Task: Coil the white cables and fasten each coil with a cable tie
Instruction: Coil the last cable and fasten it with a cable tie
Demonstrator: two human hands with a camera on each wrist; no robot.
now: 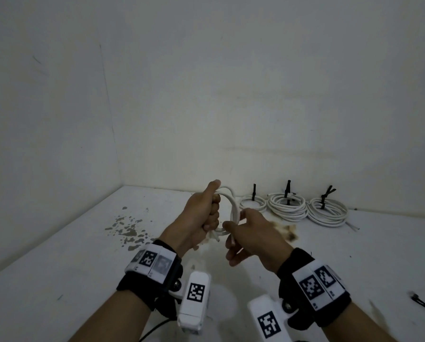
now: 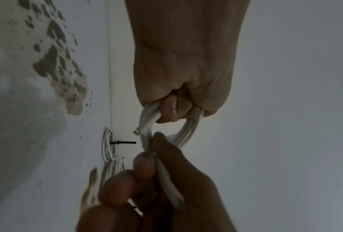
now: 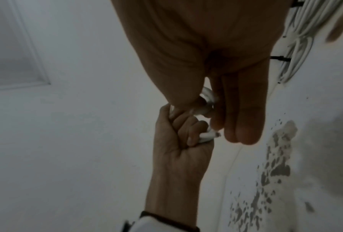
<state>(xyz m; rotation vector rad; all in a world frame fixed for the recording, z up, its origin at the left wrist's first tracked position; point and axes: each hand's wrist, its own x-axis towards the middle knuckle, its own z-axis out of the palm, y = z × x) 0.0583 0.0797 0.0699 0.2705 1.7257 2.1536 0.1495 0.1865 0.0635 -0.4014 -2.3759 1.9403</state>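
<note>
Left hand (image 1: 201, 215) grips coil (image 1: 232, 208) at frame centre; right hand (image 1: 253, 233) pinches tail. Slack grip: loops likely spring open.

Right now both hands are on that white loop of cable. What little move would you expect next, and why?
Probably tucking the loose end into the loop. The left hand grips the white coil in a fist, while the right hand pinches the cable's free end, which sticks out. No tie is on this coil yet, unlike the three tied coils behind.
</note>
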